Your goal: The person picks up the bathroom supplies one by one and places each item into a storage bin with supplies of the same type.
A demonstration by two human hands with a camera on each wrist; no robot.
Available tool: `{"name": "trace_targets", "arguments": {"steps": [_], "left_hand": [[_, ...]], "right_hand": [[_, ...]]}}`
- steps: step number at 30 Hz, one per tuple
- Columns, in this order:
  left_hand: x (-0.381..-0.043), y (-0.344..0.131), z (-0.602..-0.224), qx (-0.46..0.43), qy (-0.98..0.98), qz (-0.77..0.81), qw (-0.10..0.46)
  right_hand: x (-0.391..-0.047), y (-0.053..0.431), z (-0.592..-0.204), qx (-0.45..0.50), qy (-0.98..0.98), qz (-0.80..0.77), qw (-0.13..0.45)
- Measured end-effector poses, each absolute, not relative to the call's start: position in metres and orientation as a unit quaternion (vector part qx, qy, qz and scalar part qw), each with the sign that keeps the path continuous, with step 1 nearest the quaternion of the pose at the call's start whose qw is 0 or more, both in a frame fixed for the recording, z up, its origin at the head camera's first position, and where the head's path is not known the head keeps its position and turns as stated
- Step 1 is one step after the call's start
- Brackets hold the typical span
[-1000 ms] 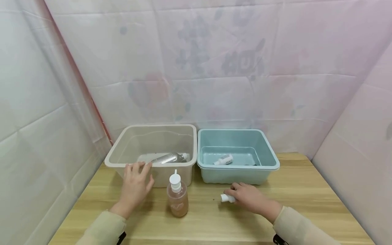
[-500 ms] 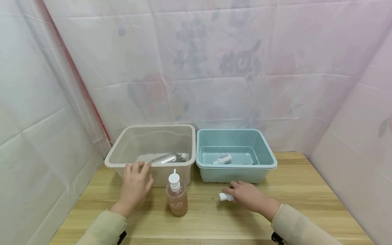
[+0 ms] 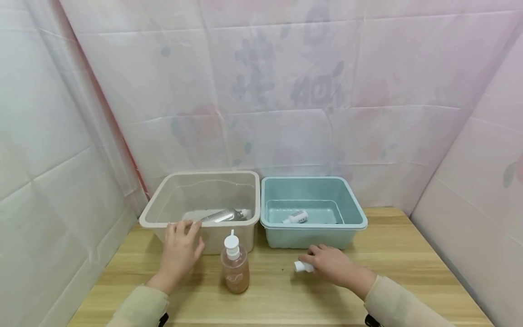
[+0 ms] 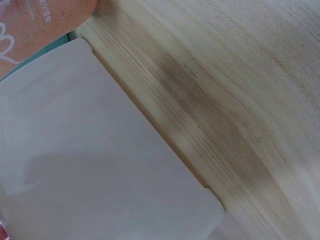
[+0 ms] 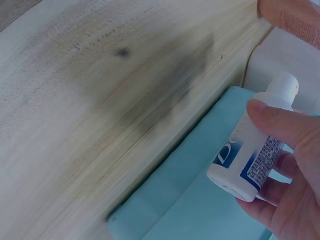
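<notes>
Gripping a small white plastic bottle with a blue-and-white printed label (image 5: 247,155) in the right hand (image 3: 333,265), with thumb pressed on one side and fingers curled round behind. Holding it with cap pointing left in head view, in front of a light-blue rectangular plastic bin (image 3: 312,238) and near its front wall. Cannot tell contact with the pale wood-grain desk (image 3: 261,311) from these views.

Resting the left hand (image 3: 180,250) by its fingertips on the front rim of a beige rectangular plastic bin (image 3: 208,175), with fingers spread and only slightly bent, thumb apart; touching just the rim.

Noting a clear cylindrical bottle of pinkish-orange liquid with a white pump head (image 3: 236,274), upright on the desk between both hands, just before the beige bin. Finding the two bins side by side, beige left, blue right. Seeing inside the beige bin a transparent greyish bottle with a white cap (image 3: 224,215), lying on its side; inside the blue bin, a second small white bottle with dark lettering (image 3: 297,217), also lying. Recording pale beige sleeves (image 3: 143,304) on both forearms, and at the back a pale pink floral sheet (image 3: 261,81).
</notes>
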State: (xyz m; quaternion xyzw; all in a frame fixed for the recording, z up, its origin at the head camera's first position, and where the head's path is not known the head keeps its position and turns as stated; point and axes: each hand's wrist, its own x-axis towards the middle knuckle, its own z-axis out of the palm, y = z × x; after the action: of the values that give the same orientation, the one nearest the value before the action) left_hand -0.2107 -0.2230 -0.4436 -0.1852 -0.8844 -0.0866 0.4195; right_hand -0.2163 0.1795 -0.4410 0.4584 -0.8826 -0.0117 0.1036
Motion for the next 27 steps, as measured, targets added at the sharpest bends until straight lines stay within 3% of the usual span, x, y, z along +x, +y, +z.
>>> {"name": "trace_targets", "arguments": {"steps": [27], "left_hand": [[-0.2098,-0.2224,-0.4410,-0.193,-0.884,-0.088,0.416]], "right_hand": [[-0.2193,0.1873,-0.4407,0.453,-0.885,-0.010,0.102]]}}
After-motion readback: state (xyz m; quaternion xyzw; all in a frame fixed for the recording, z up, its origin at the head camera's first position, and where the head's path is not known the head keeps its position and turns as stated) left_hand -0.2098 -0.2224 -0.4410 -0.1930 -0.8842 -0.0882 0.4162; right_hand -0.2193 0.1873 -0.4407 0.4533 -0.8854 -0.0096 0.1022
